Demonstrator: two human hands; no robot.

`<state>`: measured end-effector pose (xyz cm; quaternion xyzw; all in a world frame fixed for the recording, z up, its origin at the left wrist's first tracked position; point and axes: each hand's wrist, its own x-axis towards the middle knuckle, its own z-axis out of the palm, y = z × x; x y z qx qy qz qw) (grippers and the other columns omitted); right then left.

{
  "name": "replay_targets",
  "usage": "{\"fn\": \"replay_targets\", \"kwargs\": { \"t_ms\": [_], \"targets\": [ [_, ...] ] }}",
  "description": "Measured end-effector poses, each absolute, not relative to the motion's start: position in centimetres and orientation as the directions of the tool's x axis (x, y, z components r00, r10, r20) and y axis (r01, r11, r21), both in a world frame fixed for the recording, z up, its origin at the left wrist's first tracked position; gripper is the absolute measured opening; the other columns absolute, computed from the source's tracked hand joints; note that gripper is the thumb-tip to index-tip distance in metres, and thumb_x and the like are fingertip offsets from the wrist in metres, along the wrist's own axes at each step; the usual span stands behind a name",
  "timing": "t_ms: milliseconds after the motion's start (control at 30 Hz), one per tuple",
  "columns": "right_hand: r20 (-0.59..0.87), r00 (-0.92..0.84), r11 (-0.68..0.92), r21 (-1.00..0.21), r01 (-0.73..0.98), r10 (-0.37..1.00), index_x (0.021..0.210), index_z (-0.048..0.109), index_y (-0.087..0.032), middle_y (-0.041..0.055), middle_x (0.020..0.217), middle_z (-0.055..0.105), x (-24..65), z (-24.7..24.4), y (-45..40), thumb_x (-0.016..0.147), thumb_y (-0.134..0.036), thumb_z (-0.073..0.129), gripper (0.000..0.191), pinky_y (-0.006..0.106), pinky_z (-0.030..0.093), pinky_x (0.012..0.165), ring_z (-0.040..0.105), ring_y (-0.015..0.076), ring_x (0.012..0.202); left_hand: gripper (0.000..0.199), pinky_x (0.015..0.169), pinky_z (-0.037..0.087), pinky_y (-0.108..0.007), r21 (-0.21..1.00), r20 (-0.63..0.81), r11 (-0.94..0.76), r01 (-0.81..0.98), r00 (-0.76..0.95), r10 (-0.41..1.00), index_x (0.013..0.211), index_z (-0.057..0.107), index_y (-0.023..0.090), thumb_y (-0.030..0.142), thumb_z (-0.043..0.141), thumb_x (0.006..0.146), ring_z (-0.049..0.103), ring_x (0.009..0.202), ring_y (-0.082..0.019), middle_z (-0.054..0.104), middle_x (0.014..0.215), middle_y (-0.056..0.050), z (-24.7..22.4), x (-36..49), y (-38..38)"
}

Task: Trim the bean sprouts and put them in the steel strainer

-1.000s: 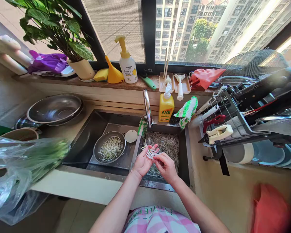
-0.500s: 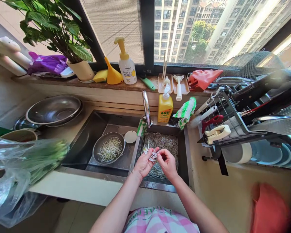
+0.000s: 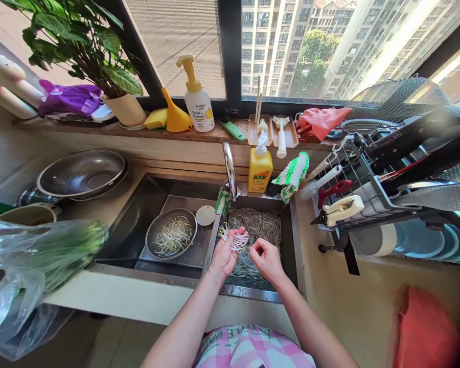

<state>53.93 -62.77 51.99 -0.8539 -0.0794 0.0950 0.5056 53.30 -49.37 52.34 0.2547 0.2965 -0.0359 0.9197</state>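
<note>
My left hand [image 3: 224, 256], palm up, is closed round a small bunch of bean sprouts [image 3: 240, 242] above the right sink basin. Just to its right, a short gap away, my right hand [image 3: 267, 260] is pinched with thumb against fingers; anything between the fingertips is too small to make out. Below both hands, many loose bean sprouts [image 3: 268, 225] lie in water in the right basin [image 3: 294, 245]. In the left basin, a round metal strainer or bowl [image 3: 149, 243] holds a heap of pale bean sprouts [image 3: 175, 235].
The faucet [image 3: 230, 171] rises behind the basin divider, where a green-white cloth [image 3: 222, 202] hangs. A yellow soap bottle [image 3: 259, 171] stands behind the right basin. Bagged greens [image 3: 72, 250] lie at left, woks [image 3: 82, 174] behind them. A utensil rack [image 3: 371, 179] is at right.
My right hand has drawn away from the sprouts in my left hand, moving slightly right and down. The left hand has shifted a little up and left, sprouts still held.
</note>
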Motion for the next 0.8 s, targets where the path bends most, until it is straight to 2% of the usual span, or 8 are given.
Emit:
{"fn": "replay_targets", "kwargs": {
  "t_ms": [133,267,467,633,800],
  "targets": [
    [-0.028,0.97,-0.568,-0.815,0.118,0.242,0.064,0.052,-0.019,-0.0019,0.058,0.051,53.5,52.5,-63.3,0.072,-0.03,0.053,0.014,0.021,0.03,0.048,0.042,0.0099,0.05,0.011,0.089,0.041,-0.037,0.422,-0.567,0.883,0.206,0.82,0.079,0.08,0.056,0.012,0.022,0.055,0.076,0.059,0.094,-0.021,0.064,0.098,-0.011,52.3,53.3,-49.2],
    [0.072,0.957,-0.503,-0.838,0.21,0.28,0.08,0.056,-0.019,0.0019,0.072,0.056,53.4,53.2,-62.8,0.076,-0.024,0.048,0.011,0.022,0.036,0.057,0.048,0.0124,0.062,0.013,0.088,0.042,-0.04,0.399,-0.578,0.886,0.237,0.815,0.042,0.082,0.054,0.013,0.025,0.053,0.077,0.058,0.095,-0.022,0.063,0.101,-0.011,52.4,53.2,-49.6],
    [0.081,0.952,-0.513,-0.827,0.229,0.295,0.074,0.057,-0.019,0.0015,0.07,0.055,53.4,53.2,-62.0,0.075,-0.022,0.047,0.011,0.021,0.035,0.054,0.046,0.0112,0.058,0.014,0.089,0.041,-0.041,0.441,-0.577,0.861,0.254,0.815,0.054,0.081,0.054,0.013,0.026,0.054,0.077,0.057,0.096,-0.022,0.062,0.102,-0.012,52.6,52.8,-50.6],
    [0.07,0.974,-0.509,-0.843,0.173,0.215,0.063,0.049,-0.018,-0.0017,0.06,0.048,53.5,52.3,-61.4,0.073,-0.019,0.045,0.011,0.02,0.032,0.051,0.042,0.01,0.054,0.011,0.09,0.04,-0.039,0.462,-0.574,0.849,0.256,0.816,0.066,0.079,0.054,0.013,0.024,0.055,0.076,0.058,0.095,-0.021,0.063,0.101,-0.011,52.3,52.7,-51.3],
    [-0.012,0.996,-0.419,-0.908,0.025,0.084,0.073,0.05,-0.018,-0.0014,0.062,0.051,53.5,51.9,-62.0,0.077,-0.023,0.041,0.011,0.02,0.033,0.049,0.043,0.0099,0.051,0.011,0.088,0.042,-0.04,0.408,-0.587,0.891,0.2,0.805,0.088,0.079,0.053,0.014,0.025,0.05,0.079,0.057,0.097,-0.021,0.062,0.103,-0.009,52.4,53.2,-50.5]
  ]
}}
